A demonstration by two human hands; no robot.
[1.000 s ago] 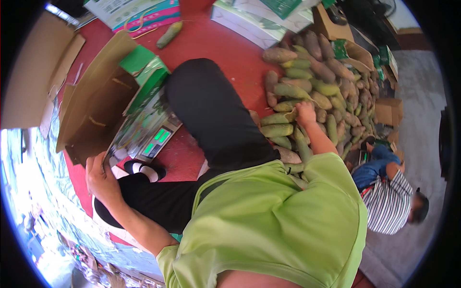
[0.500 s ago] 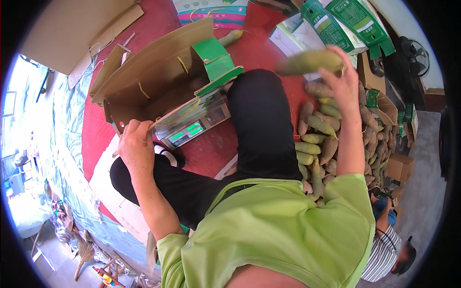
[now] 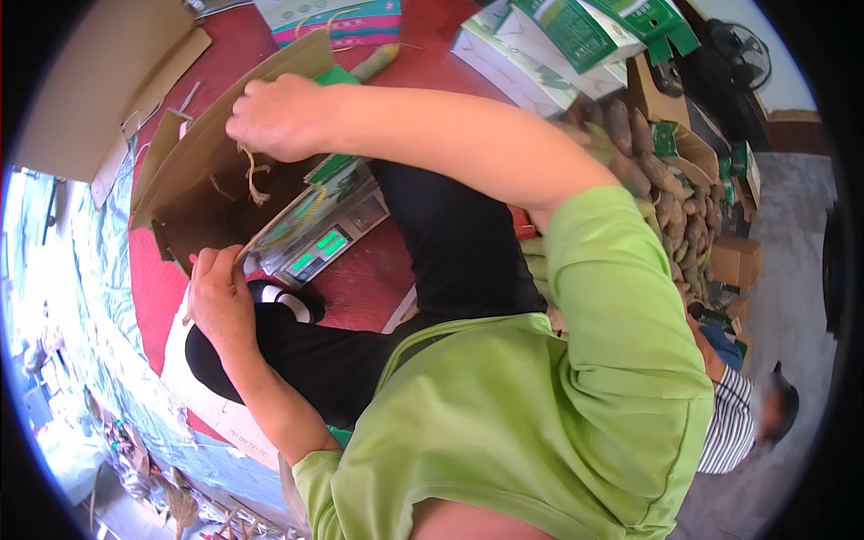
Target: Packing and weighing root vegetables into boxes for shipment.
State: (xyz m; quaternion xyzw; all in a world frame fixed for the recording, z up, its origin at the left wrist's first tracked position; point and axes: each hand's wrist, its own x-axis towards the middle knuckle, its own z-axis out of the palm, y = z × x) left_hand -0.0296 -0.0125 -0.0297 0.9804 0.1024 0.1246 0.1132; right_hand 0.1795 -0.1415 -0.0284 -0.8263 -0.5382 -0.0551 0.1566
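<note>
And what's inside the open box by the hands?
Inside the open box, a rope handle shows. The right hand covers part, and the bottom is too dark to tell.

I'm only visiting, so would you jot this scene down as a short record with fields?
Left hand: the person's left hand grips the near rim of an open brown cardboard box
Right hand: the right hand is over the box; what it holds, if anything, is unclear
Scale: silver digital scale with green-lit display, partly hidden by the box
Right side: heaped long brown and green root vegetables
Nearby: another person in a black-and-white striped shirt
</note>
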